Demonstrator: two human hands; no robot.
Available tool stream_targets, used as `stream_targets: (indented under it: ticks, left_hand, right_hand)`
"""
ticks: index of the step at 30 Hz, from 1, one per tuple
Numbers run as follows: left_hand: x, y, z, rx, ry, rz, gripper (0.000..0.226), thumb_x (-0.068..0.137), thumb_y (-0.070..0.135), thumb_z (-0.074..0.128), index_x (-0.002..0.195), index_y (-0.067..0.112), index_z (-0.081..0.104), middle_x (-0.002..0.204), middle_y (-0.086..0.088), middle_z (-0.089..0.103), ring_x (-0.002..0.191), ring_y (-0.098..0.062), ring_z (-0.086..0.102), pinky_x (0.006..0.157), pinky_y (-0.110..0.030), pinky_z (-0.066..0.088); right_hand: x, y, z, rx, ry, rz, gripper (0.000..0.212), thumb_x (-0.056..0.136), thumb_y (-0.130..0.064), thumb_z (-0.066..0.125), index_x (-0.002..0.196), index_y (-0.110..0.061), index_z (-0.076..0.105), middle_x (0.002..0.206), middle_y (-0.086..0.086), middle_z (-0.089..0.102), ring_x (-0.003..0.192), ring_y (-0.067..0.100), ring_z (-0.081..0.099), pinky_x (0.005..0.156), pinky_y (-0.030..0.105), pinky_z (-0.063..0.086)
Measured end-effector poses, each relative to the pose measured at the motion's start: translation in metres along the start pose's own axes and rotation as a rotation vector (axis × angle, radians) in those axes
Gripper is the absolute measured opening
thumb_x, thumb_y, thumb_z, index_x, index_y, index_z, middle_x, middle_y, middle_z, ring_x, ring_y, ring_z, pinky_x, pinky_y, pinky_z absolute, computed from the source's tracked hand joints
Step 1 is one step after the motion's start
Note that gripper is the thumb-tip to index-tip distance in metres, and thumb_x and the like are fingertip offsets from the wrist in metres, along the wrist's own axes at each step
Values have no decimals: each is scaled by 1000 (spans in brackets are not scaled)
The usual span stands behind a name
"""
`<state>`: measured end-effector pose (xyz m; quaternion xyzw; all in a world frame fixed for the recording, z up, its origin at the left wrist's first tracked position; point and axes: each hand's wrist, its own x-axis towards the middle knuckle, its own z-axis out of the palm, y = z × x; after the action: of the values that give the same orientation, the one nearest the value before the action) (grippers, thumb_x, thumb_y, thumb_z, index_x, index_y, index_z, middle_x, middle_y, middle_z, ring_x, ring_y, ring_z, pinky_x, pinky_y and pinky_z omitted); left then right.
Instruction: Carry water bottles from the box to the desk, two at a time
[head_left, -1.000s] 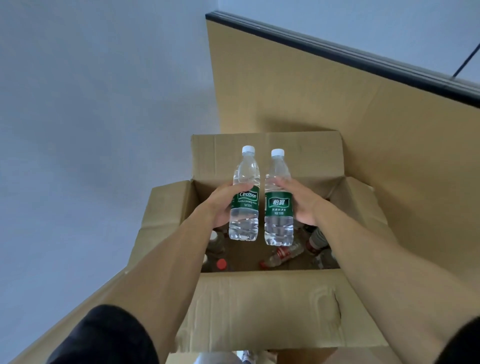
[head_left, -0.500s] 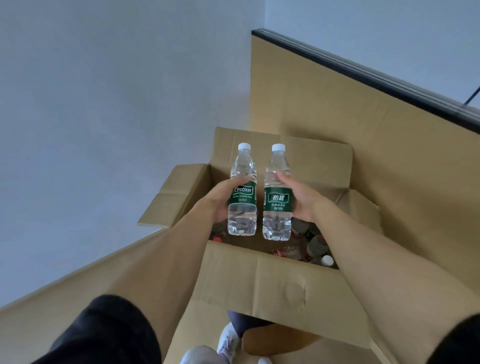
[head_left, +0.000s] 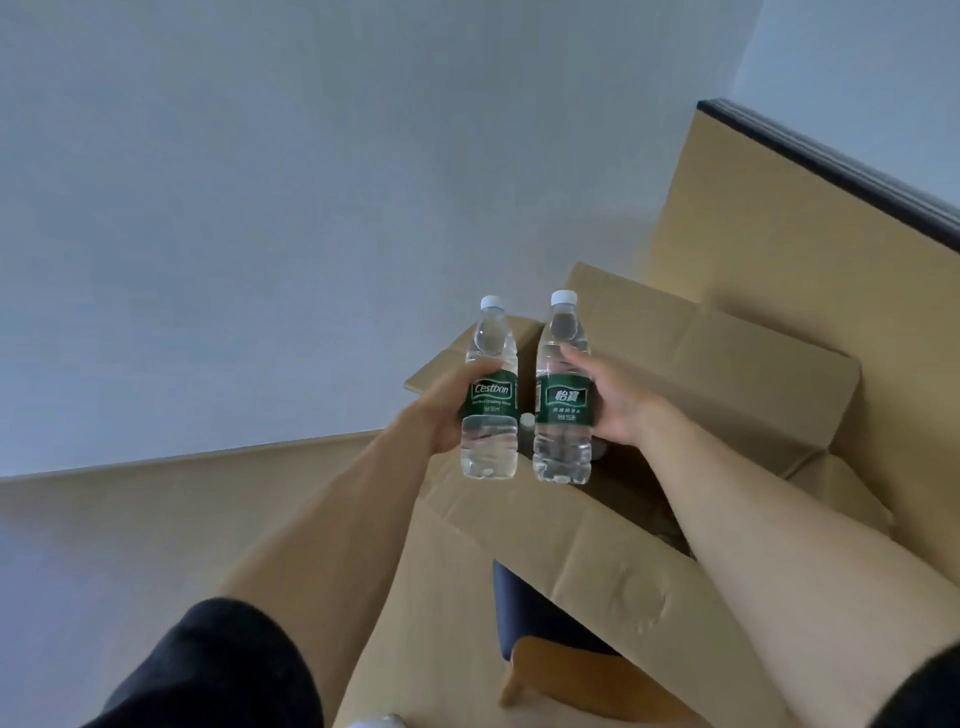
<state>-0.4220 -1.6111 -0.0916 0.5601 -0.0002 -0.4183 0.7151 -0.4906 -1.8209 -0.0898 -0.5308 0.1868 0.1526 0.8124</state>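
Head view, left hand (head_left: 441, 410) gripping left bottle (head_left: 490, 395), right hand (head_left: 618, 405) gripping right bottle (head_left: 563, 395), above box (head_left: 597, 540)

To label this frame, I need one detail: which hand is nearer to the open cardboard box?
Right. The right hand, holding a bottle, is above the opening of the cardboard box. The left hand, holding the other bottle, is at the box's left edge.

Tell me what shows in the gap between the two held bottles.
Head view: between the left bottle and right bottle, a white cap shows, down in the box.
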Motion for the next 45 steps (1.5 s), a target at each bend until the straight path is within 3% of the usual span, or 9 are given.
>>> stream_targets:
  ticks: [9, 13, 18, 24, 29, 33, 35, 41, 45]
  left_hand:
    - [-74, 14, -111, -79, 299, 132, 42, 94, 21, 68, 126, -4, 58, 107, -21, 70, 90, -31, 71, 81, -45, 60]
    - [-118, 15, -174, -73, 401, 124, 41, 86, 23, 77, 116, 0, 61, 85, -14, 72, 70, -27, 71, 65, -38, 58]
    - [-183, 7, -255, -132, 535, 194, 48, 87, 21, 77, 125, 6, 51, 95, -15, 62, 72, -25, 65, 69, -40, 57]
    - [-280, -9, -349, -397, 593, 214, 36, 93, 35, 54, 112, 5, 51, 74, -10, 57, 65, -23, 58, 66, -36, 52]
    - [-362, -31, -405, -427, 680, 262, 42, 97, 33, 57, 126, 3, 51, 97, -16, 58, 85, -28, 60, 86, -44, 52]
    - [-414, -50, -437, -386, 875, 341, 58, 90, 24, 75, 134, 5, 42, 112, -26, 64, 84, -32, 71, 66, -41, 60]
    - [-436, -58, -451, -384, 876, 357, 56, 92, 27, 72, 138, 5, 48, 119, -27, 65, 95, -34, 69, 76, -44, 60]
    - [-489, -83, -494, -577, 971, 362, 29, 95, 32, 53, 109, 7, 60, 87, -14, 69, 80, -27, 69, 83, -44, 59]
    - [-511, -93, -523, -539, 1196, 322, 39, 92, 34, 70, 119, 13, 52, 101, -12, 67, 89, -27, 68, 80, -46, 60]
  right_hand:
    - [60, 11, 117, -148, -165, 67, 47, 93, -51, 62, 122, -14, 58, 92, 10, 74, 88, 28, 73, 84, 48, 57]
    - [81, 34, 193, -217, -227, 116, 62, 93, -51, 60, 138, -10, 51, 121, 18, 64, 111, 36, 63, 105, 59, 45]
    - [104, 71, 292, -283, -326, 168, 55, 93, -48, 60, 131, -9, 52, 100, 13, 66, 92, 29, 65, 92, 46, 52]
    - [128, 123, 413, -367, -475, 262, 54, 89, -53, 63, 124, -12, 58, 95, 11, 72, 85, 26, 71, 80, 41, 57]
    - [138, 167, 513, -445, -638, 304, 53, 90, -54, 62, 122, -12, 63, 106, 14, 74, 98, 30, 72, 89, 47, 55]
    - [135, 203, 585, -525, -808, 363, 63, 91, -58, 59, 134, -12, 60, 130, 19, 66, 116, 34, 66, 93, 46, 54]
    - [134, 219, 616, -542, -906, 383, 65, 92, -58, 58, 141, -14, 55, 135, 20, 62, 122, 36, 62, 93, 48, 54]
    - [144, 265, 696, -598, -1011, 473, 49, 99, -49, 52, 134, -15, 60, 142, 24, 54, 132, 42, 51, 112, 59, 38]
    - [155, 286, 753, -687, -1145, 513, 61, 96, -53, 53, 137, -7, 59, 134, 23, 61, 113, 35, 65, 88, 45, 57]
